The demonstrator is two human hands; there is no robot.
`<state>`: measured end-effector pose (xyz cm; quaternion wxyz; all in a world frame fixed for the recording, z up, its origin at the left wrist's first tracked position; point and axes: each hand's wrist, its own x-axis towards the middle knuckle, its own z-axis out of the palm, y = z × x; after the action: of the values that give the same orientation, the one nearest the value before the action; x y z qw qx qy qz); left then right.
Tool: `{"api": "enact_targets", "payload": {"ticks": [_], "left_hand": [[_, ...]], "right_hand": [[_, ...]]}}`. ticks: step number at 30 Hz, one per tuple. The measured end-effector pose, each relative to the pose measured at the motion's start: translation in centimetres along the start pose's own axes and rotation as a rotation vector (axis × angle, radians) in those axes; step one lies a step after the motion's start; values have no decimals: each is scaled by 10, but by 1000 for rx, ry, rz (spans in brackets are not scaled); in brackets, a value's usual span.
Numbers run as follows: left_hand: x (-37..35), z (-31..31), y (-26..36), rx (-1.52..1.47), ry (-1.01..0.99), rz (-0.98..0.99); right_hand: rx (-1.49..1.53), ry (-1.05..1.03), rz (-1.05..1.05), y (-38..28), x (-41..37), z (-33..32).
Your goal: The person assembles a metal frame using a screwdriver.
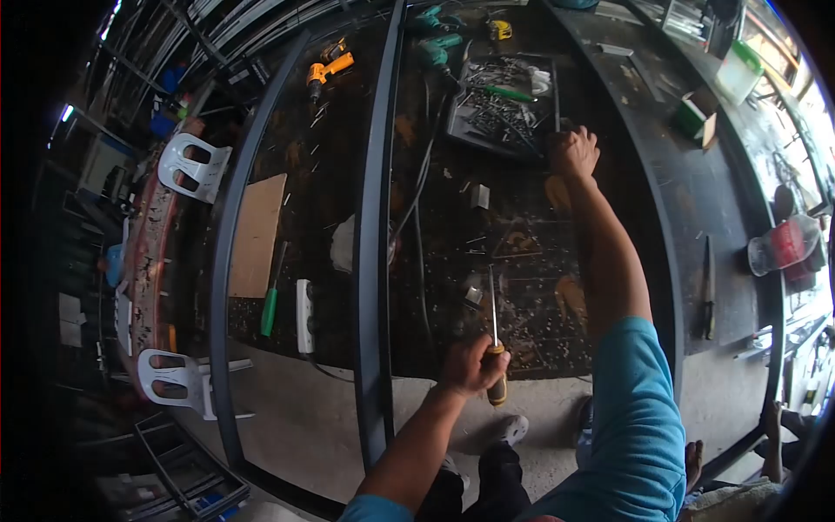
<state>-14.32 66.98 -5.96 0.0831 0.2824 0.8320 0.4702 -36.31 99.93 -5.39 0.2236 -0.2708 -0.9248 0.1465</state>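
Observation:
My left hand (pixel 472 365) is closed around a screwdriver (pixel 497 391) with a yellow-and-black handle, its thin metal shaft pointing away from me over the dark tabletop. My right arm is stretched forward, and my right hand (pixel 577 153) is at the near right corner of a dark tray (pixel 496 150), its fingers bent and apparently gripping the edge; the fingertips are partly hidden. Loose screws or similar small metal pieces (pixel 497 109) fill much of the tray, with a green-handled tool (pixel 511 93) on top. A small metal bracket (pixel 473 297) lies beside the screwdriver shaft.
Dark metal bars (pixel 377 217) cross over the table. Between them lie an orange drill (pixel 329 75), a green-handled screwdriver (pixel 269 311), a white power strip (pixel 303 315) and a brown board (pixel 257 235). A green drill (pixel 439 50) and yellow tape measure (pixel 500 30) are farther back. White chairs (pixel 193 167) stand left.

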Motion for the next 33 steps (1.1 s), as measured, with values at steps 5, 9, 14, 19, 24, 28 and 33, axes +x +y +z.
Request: {"api": "enact_targets", "payload": {"ticks": [5,9,14,19,24,28,33], "left_hand": [[-3,2,-5,-5,-30,-35],[-2,1,-3,-22,-17,0],[-3,2,-2,3,-54,-19],[0,2,4,16,-19,42],[0,0,14,-93,-7,-39],[-2,1,2,-1,-53,-97],[-1,2,8,-46,1,-33]], "right_hand": [[-166,-80,36,-12,8,21],[-284,-108,-23,-13,14,27],[-347,-244,-45,-15,11,20],[-258,-304,-78,-13,0,4],[209,131,-70,-3,-24,-2],[287,253,-221,30,-107,-29],[150,18,-167,43,-188,-69]]}}
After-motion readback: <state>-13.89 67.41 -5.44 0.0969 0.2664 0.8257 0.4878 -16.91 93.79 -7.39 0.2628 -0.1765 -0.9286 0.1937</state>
